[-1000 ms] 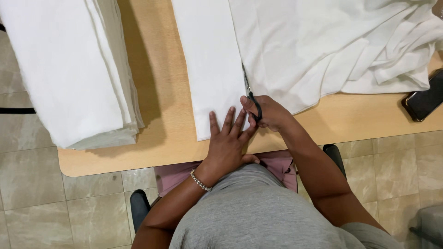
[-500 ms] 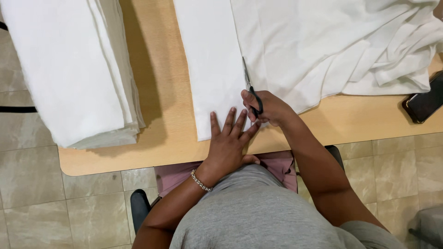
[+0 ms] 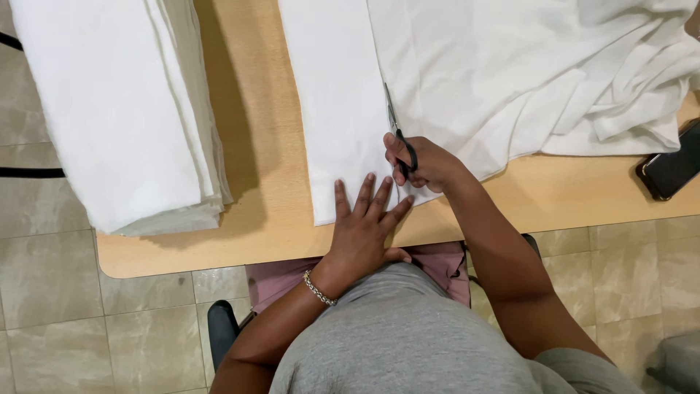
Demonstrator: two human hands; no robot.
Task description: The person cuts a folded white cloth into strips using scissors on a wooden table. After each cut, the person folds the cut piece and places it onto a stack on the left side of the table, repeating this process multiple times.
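Note:
A white cloth (image 3: 467, 80) lies spread over a wooden table (image 3: 255, 153), bunched up toward the right. My right hand (image 3: 426, 162) grips black-handled scissors (image 3: 395, 131) whose blades point away from me along a cut line in the cloth. The narrow strip (image 3: 339, 109) left of the cut lies flat. My left hand (image 3: 362, 226) rests on its near end with fingers spread, at the table's front edge. A bead bracelet circles my left wrist.
A thick stack of folded white cloth (image 3: 117, 109) sits on the table's left end and overhangs the edge. A dark phone (image 3: 669, 169) lies at the right edge. Tiled floor (image 3: 87, 328) and a chair base (image 3: 222, 328) show below.
The scissors and my right hand have crept slightly farther up the cloth along the cut. My left hand stays pressed on the strip.

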